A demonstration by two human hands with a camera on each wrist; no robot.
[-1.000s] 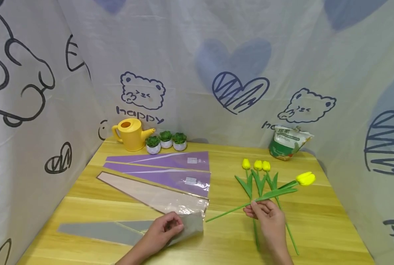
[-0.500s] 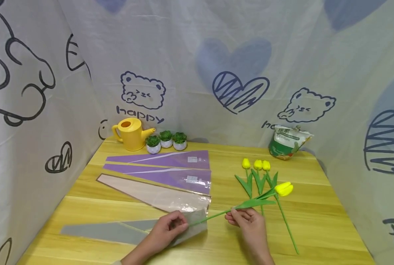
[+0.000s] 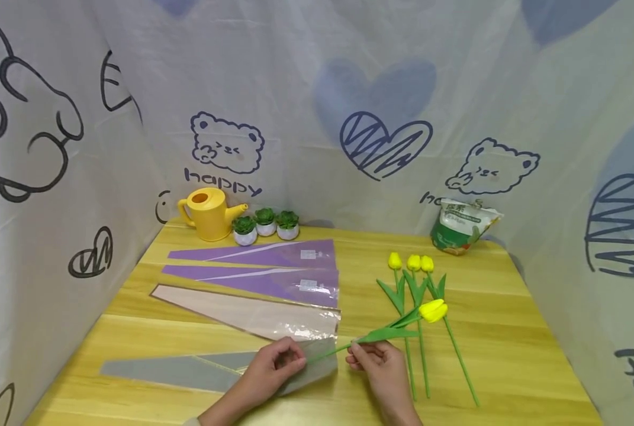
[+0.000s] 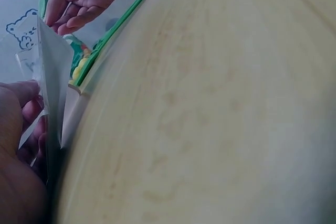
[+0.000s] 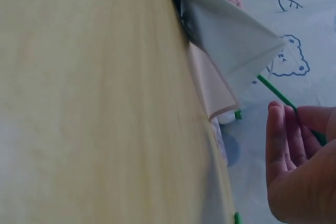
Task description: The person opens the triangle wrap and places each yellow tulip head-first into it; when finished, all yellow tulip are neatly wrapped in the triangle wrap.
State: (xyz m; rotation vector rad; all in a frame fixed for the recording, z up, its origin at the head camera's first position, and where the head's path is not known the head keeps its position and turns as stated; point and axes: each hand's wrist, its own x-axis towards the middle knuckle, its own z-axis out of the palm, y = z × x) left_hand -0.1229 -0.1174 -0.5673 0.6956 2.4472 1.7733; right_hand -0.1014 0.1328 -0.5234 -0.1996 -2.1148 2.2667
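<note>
My left hand (image 3: 274, 370) pinches the upper edge of a grey flower sleeve (image 3: 173, 371), whose wide mouth stands lifted off the table toward the right. My right hand (image 3: 383, 370) pinches the green stem of a yellow artificial tulip (image 3: 433, 310) just below its leaves. The tulip slants, its bloom up and to the right, and the lower stem lies within the sleeve's mouth. In the right wrist view the stem (image 5: 275, 90) runs from the fingers to behind the sleeve wall (image 5: 231, 38). The left wrist view shows the left hand (image 4: 21, 129) gripping the sleeve (image 4: 55, 66).
Three more tulips (image 3: 414, 263) lie at the right. A pinkish sleeve (image 3: 247, 310) and two purple sleeves (image 3: 253, 278) lie behind the grey one. At the back stand a yellow watering can (image 3: 208, 216), three potted succulents (image 3: 265, 222) and a green-and-white bag (image 3: 460, 228).
My right hand has moved left with the tulip, bringing its stem end from outside the grey sleeve into the mouth. My left hand keeps its grip, shifting slightly right.
</note>
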